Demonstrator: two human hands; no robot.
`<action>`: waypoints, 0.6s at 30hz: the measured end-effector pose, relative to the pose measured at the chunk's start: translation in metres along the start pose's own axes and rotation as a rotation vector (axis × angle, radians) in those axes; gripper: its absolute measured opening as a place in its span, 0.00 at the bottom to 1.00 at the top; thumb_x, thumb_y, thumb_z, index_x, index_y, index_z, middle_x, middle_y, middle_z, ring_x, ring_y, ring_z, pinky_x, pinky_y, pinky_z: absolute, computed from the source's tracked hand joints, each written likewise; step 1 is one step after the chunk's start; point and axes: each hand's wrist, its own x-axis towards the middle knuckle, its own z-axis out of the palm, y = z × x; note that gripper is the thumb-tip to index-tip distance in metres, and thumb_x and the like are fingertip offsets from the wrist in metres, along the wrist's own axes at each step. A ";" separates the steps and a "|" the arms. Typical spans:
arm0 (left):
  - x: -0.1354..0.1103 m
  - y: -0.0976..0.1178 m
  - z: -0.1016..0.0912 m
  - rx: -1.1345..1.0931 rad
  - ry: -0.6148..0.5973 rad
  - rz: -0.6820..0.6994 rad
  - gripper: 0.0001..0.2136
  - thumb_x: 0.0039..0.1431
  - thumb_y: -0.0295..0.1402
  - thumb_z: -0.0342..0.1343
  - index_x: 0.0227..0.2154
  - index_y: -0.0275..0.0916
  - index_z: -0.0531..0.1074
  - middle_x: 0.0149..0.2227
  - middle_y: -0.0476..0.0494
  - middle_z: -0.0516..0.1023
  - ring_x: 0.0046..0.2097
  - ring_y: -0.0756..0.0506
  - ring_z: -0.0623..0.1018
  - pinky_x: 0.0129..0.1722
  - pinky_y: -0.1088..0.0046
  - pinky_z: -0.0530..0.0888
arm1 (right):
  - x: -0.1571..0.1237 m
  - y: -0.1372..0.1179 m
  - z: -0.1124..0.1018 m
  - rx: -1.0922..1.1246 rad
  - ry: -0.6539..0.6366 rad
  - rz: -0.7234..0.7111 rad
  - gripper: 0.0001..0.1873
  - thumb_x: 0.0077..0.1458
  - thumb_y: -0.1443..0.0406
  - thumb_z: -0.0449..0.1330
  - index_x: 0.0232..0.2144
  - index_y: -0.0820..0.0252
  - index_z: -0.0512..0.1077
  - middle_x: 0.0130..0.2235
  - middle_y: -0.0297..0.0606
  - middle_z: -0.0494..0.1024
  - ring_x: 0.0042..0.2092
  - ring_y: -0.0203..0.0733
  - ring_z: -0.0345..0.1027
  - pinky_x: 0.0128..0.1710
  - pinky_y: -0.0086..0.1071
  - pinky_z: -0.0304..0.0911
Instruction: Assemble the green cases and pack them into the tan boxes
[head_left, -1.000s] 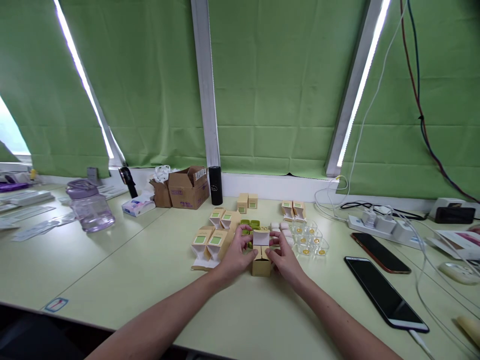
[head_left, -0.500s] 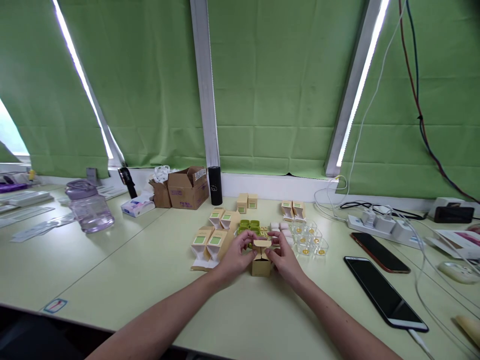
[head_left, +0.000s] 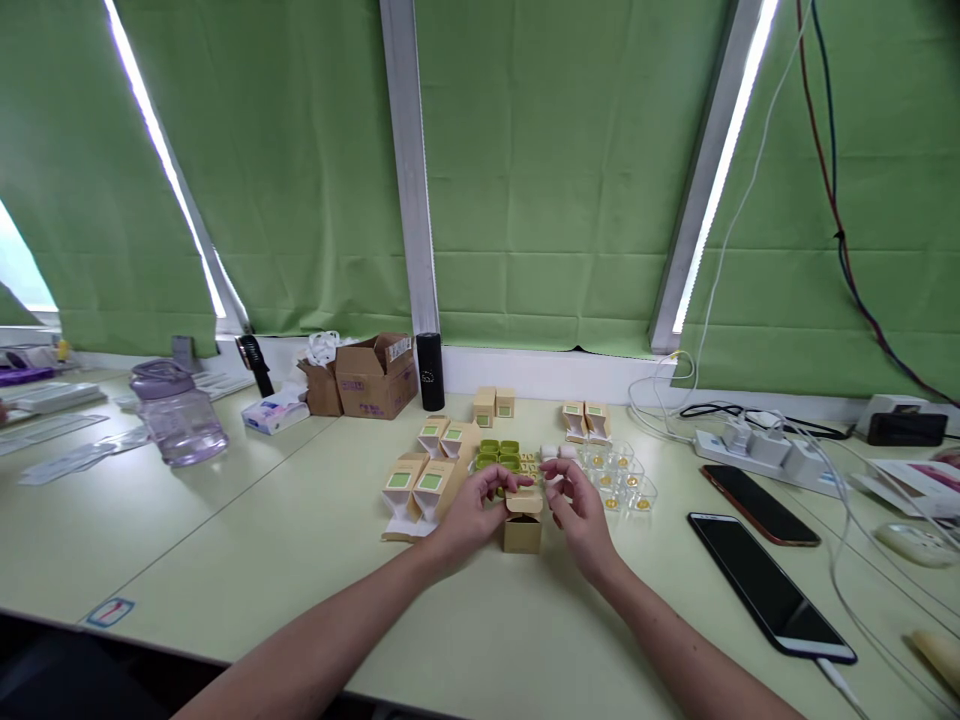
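A small brown cardboard box [head_left: 522, 537] stands upright on the table in front of me, its top flap raised. My left hand [head_left: 478, 505] grips the box at its left side and upper edge, fingers curled over the back. Just off the box's right side, my right hand [head_left: 582, 515] has its fingers apart and bent, with nothing seen in them. Behind the hands are green small cups [head_left: 499, 450], little yellowish pieces [head_left: 529, 463] and white rounded pieces [head_left: 559, 452], partly covered by my right hand. Clear plastic cups [head_left: 611, 480] with gold centres stand to the right.
Folded cartons with green labels [head_left: 416, 485] lie left; more small boxes [head_left: 493, 403] and cartons [head_left: 586, 418] stand behind. Two phones [head_left: 769, 580], a power strip [head_left: 765, 455] and cables are right. A water jug [head_left: 178, 415], tissue pack [head_left: 275, 410], large carton [head_left: 377, 380] and black cylinder [head_left: 430, 372] stand left.
My right hand has let go of the box and moved slightly right, its fingers spreading. The box's top flap sits lower and nearer. My left hand stays at the box.
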 end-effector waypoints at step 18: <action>0.001 0.007 -0.007 -0.076 -0.063 0.027 0.10 0.57 0.37 0.64 0.36 0.39 0.72 0.47 0.37 0.83 0.53 0.37 0.80 0.53 0.61 0.72 | -0.007 -0.013 -0.006 -0.303 -0.104 -0.466 0.08 0.59 0.72 0.59 0.39 0.55 0.72 0.39 0.38 0.70 0.32 0.40 0.62 0.29 0.33 0.60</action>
